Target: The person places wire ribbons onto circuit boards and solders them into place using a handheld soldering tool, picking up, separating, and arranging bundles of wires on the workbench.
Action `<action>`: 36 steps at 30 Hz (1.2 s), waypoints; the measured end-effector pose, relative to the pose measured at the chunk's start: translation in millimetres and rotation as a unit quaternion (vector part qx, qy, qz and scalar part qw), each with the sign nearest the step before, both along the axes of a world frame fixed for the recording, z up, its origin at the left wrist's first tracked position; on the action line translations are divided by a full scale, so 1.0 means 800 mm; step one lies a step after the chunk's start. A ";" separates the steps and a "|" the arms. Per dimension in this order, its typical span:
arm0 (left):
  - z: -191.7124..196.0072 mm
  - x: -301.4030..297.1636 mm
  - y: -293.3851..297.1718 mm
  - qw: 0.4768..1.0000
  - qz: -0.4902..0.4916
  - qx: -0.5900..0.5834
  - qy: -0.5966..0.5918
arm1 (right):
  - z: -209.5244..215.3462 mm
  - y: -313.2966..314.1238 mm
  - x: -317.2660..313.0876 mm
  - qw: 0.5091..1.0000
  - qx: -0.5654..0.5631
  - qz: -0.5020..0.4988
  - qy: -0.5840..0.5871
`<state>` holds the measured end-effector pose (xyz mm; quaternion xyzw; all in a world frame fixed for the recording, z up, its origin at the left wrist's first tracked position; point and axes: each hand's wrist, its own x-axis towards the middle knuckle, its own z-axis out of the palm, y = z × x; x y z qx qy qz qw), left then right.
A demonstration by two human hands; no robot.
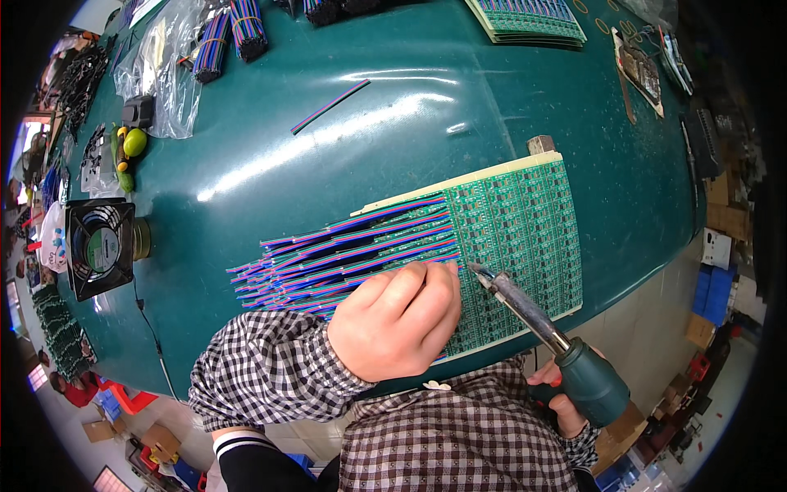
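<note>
A green panel of many small circuit boards [520, 221] lies at a slant on the table before me. Rows of blue, red and dark ribbon wires [328, 252] run from the middle of the panel off to its left. My left hand [399, 320] rests over the panel, fingers pinched at the end of one ribbon wire; the fingertips partly hide it. In my right hand [566, 398] is a soldering iron [533, 316] with a dark green handle, which covers much of that hand. The iron's tip touches or nearly touches the panel just right of my left fingertips.
One loose ribbon wire [330, 107] lies beyond the panel. A small fan [102, 248] stands at the left, near green and yellow fruit [135, 143]. Wire bundles [247, 31] and stacked circuit panels [533, 20] sit at the back. A block [540, 145] touches the panel's far edge.
</note>
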<state>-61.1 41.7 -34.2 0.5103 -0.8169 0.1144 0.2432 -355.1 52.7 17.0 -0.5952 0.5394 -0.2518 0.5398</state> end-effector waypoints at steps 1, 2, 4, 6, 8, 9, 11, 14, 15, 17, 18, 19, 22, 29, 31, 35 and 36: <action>0.000 0.000 0.000 1.000 -0.001 0.002 -0.001 | -0.001 0.001 -0.004 1.000 0.008 0.010 0.004; 0.001 0.001 0.000 1.000 -0.001 0.002 -0.001 | -0.001 0.002 -0.007 1.000 0.016 0.019 0.008; 0.001 0.001 0.000 1.000 -0.001 0.004 0.007 | -0.005 0.003 -0.011 1.000 0.018 0.023 -0.001; 0.000 0.000 0.000 1.000 -0.001 0.004 0.006 | -0.011 0.006 -0.015 0.999 0.019 0.026 -0.011; 0.000 0.000 0.000 1.000 -0.001 0.003 0.006 | -0.015 0.009 -0.018 0.999 0.016 0.024 -0.028; 0.000 0.000 0.000 1.000 0.000 0.003 0.004 | -0.015 0.009 -0.019 0.999 0.017 0.024 -0.028; 0.000 0.000 0.000 1.000 0.000 0.003 0.002 | -0.014 0.009 -0.019 0.999 0.021 0.030 -0.022; 0.001 0.000 0.001 1.000 0.000 0.007 0.003 | -0.015 0.010 -0.020 0.999 0.021 0.027 -0.022; 0.001 0.000 0.000 1.000 0.001 0.006 0.002 | -0.015 0.010 -0.020 0.999 0.021 0.027 -0.022; 0.002 0.000 0.000 1.000 0.001 0.005 0.002 | -0.013 0.010 -0.019 0.999 0.023 0.028 -0.016; 0.002 -0.001 0.001 1.000 0.003 0.004 0.003 | -0.013 0.009 -0.019 0.999 0.023 0.028 -0.016; 0.002 -0.001 0.001 1.000 0.005 0.004 0.004 | -0.012 0.009 -0.020 0.999 0.020 0.037 -0.004; 0.000 -0.002 0.000 1.000 0.007 -0.002 0.002 | -0.014 0.010 -0.027 0.998 0.011 0.054 0.021; 0.004 -0.001 0.000 1.000 0.004 0.003 -0.004 | -0.015 0.021 -0.038 0.993 0.116 0.036 -0.002; 0.005 -0.001 0.000 1.000 0.004 0.004 -0.002 | -0.017 0.024 -0.044 0.994 0.103 0.040 0.003; 0.002 -0.003 0.000 1.000 0.003 -0.002 -0.010 | -0.002 0.010 -0.013 0.996 0.084 0.004 -0.001; 0.003 -0.003 0.001 1.000 0.003 0.003 -0.013 | -0.002 0.006 -0.008 0.996 0.084 0.004 -0.001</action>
